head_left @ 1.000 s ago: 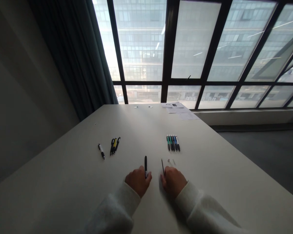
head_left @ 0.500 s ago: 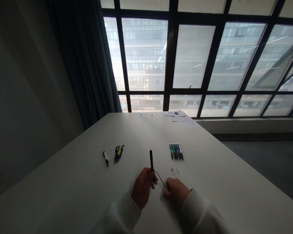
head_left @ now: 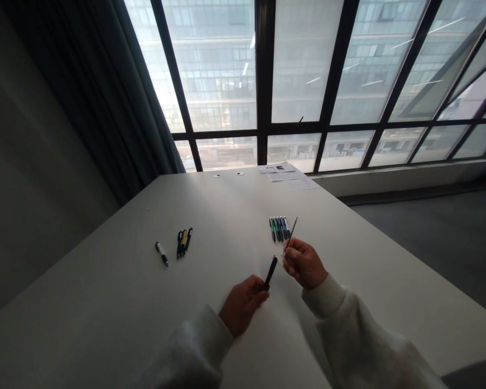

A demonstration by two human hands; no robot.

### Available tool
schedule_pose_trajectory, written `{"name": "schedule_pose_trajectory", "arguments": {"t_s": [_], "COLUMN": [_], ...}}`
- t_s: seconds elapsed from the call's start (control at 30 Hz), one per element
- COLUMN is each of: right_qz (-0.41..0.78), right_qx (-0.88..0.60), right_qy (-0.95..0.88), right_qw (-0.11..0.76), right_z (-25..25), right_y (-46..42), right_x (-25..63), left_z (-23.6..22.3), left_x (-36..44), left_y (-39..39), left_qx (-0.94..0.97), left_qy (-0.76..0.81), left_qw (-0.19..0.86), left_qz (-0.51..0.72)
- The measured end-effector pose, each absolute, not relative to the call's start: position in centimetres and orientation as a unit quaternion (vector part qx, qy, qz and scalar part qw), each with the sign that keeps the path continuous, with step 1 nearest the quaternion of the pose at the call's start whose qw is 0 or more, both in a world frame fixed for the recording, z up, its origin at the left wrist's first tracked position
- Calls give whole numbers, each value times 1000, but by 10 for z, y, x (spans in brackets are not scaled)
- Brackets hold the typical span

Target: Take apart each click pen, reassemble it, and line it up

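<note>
Refill's lower end [head_left: 292, 231] hidden by fingers [head_left: 292, 256]

No text, label, brand, number or sign can be read: the papers [head_left: 281, 172] far beyond the right hand [head_left: 304, 263] carry print too small to make out, and nothing legible shows on the pens [head_left: 280, 229] just beyond it.

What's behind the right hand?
Beyond the right hand, a row of pens lies on the table, largely visible. The hand holds a thin dark rod near the row's right end. The hand covers the patch of tabletop directly behind it; anything there can't be seen.
</note>
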State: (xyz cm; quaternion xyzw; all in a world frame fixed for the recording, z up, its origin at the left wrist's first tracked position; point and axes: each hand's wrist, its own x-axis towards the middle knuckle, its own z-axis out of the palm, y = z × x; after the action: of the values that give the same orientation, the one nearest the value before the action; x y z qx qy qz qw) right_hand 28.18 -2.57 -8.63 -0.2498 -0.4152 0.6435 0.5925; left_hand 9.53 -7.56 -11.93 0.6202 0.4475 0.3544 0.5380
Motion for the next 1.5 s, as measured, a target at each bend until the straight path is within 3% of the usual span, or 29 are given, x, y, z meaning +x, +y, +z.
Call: {"name": "schedule_pose_trajectory", "arguments": {"t_s": [0.7,0.93,1.5], "right_qz": [652,583,581], "right_qx": [-242,-286,-284], "right_qy": [-424,-524,-491], "right_qw": [579,551,584], "right_z": [-91,-95,-94], "right_y": [-27,-28,-30], "right_x": [277,279,282], "left_z": [-119,-120,-123], "left_x": [93,92,92], "left_y": [-75,-73,-73], "left_qx": [612,604,598], "left_qy": [435,444,440], "left_qw": [550,550,558], "left_qz": [367,368,372]}}
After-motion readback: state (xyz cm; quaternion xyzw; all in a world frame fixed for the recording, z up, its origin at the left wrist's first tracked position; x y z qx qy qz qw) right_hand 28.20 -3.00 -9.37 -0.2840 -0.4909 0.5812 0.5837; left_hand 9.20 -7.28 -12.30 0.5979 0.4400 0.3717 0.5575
